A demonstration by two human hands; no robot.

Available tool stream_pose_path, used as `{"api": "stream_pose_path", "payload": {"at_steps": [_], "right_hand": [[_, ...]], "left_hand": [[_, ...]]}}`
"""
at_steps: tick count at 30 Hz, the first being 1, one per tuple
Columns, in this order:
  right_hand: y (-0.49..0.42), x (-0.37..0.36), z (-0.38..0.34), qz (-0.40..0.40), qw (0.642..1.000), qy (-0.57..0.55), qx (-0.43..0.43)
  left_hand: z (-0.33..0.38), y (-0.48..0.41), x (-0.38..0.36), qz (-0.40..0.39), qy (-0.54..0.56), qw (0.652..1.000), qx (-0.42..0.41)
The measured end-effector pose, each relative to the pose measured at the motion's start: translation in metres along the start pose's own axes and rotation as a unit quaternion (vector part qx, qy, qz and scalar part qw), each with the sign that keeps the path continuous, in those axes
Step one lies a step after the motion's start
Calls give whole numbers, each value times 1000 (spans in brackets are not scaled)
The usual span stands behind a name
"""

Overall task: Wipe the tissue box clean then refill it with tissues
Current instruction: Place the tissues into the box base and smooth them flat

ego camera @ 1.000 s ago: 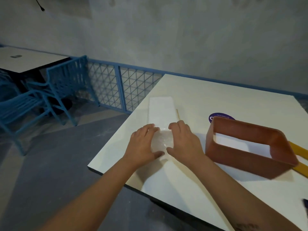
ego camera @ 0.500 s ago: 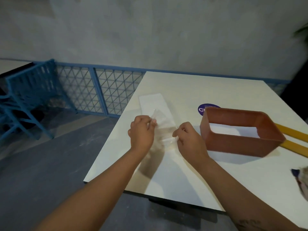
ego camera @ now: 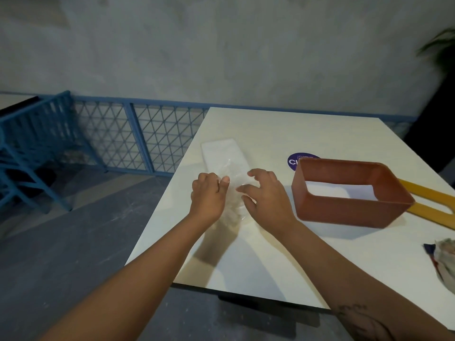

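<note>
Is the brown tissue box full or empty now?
Empty: only the white table shows through the tissue box; no tissues inside.

White square table (ego camera: 270, 257), glossy top, near-left corner overhanging grey floor. At centre-left, a long white pack of tissues (ego camera: 222, 153) in clear wrap lies flat, pointing toward 11 o'clock. At 3 o'clock from it, the orange-brown tissue box shell (ego camera: 344, 210), open top, table showing through the bottom. Round purple sticker (ego camera: 294, 159) at the shell's 10 o'clock, partly hidden behind it. Yellow flat piece with a slot (ego camera: 433, 205) at the shell's 3 o'clock, touching it. Crumpled cloth (ego camera: 443, 259) at the right edge, around 5 o'clock.
</note>
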State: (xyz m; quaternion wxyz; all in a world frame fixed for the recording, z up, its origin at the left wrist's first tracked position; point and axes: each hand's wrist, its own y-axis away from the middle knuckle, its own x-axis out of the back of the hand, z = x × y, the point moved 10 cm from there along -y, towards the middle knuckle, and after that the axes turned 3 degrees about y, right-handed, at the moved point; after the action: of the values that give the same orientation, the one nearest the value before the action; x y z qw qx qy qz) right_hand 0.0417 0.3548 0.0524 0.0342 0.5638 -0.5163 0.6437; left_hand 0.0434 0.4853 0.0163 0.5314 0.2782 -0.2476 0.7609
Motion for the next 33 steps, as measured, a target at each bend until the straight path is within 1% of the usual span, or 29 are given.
{"api": "stream_pose_path", "payload": {"at_steps": [3,10,15,20,25,27,28,29,30,32,33], "right_hand": [[-5,-1,-5,-4,1000,3,16],[-9,-20,-10,-61,997,37,36],[-18,-30,-12,-102,992,54,45],[-23,-29,-19,-89,988,86,91],[-25,-32,-19,-113,984,110,85],[-25,-32,-17,-123,984,106,72],[-25,-31,-17,-125,985,95,67],[-25,-30,-17,-134,987,72,50],[-25,-28,-18,-134,989,50,34],[-25,-23,-19,-117,992,46,11],[-25,-23,-20,-132,990,50,5]], "left_hand": [[-1,-1,0,-5,30,1000,3],[-10,-6,4,0,114,993,15],[-12,-6,5,6,137,990,-11],[-15,-5,8,25,163,986,-27],[-15,-3,9,32,196,979,-32],[-19,0,5,25,174,984,-29],[-23,-1,1,22,142,989,-25],[-27,-1,-4,12,132,991,-9],[-32,-1,-8,18,154,988,-6],[-37,1,-6,36,269,962,39],[-38,3,-6,44,295,953,61]]}}
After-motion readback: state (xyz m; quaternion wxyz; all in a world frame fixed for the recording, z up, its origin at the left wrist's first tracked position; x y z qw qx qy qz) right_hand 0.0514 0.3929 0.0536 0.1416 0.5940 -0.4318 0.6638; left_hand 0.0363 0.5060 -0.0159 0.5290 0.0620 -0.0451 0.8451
